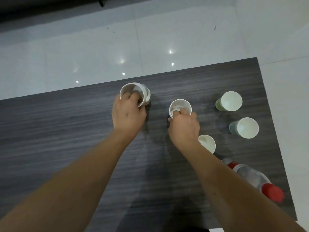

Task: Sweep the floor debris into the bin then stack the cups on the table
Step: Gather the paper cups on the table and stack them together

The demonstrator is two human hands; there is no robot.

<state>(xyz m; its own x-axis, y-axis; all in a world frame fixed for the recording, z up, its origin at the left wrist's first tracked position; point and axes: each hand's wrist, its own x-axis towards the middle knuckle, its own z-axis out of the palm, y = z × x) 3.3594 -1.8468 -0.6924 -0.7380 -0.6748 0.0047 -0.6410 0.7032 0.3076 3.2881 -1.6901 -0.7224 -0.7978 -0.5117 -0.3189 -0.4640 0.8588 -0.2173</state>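
Note:
Several white paper cups stand on a dark wood-grain table (66,131). My left hand (127,114) grips a tilted cup (132,91) by its rim, fingers inside; it hangs over a second cup (148,94) just behind it. My right hand (184,128) pinches the near rim of another cup (179,106) at the table's middle. To the right stand a green-patterned cup (229,101) and a bluish cup (245,128). One more cup (207,143) is partly hidden behind my right wrist.
A clear plastic bottle (250,176) with a red cap lies on its side near the table's right edge. Glossy white floor tiles (100,52) stretch beyond the far edge. A dark strip runs along the top of the view.

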